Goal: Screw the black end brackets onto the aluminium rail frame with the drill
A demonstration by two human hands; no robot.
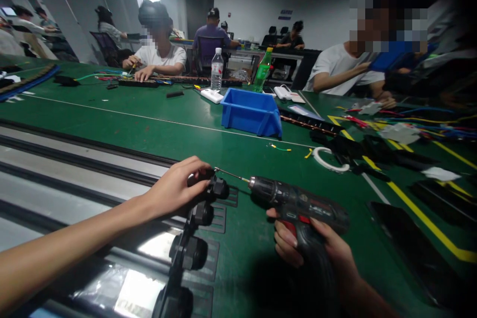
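Observation:
My right hand [320, 243] grips a black and red cordless drill [298, 201], index finger by its red trigger. Its long thin bit [233, 175] points left, and a small metal screw [216, 169] appears to sit at the tip. Just beyond that tip, my left hand [182, 181] curls with thumb and fingers close together at the end of a metal panel [93, 184]; what lies between them is hidden. Right beside the thumb is a black cable gland [219, 187], the farthest of several in a row along the panel's edge.
A blue bin [251, 114] stands ahead on the green table [167, 129], with a water bottle [216, 70] and a green bottle [263, 70] behind. At right lie a white ring [331, 160], a dark flat phone-like slab [413, 248] and wires. Co-workers sit across the table.

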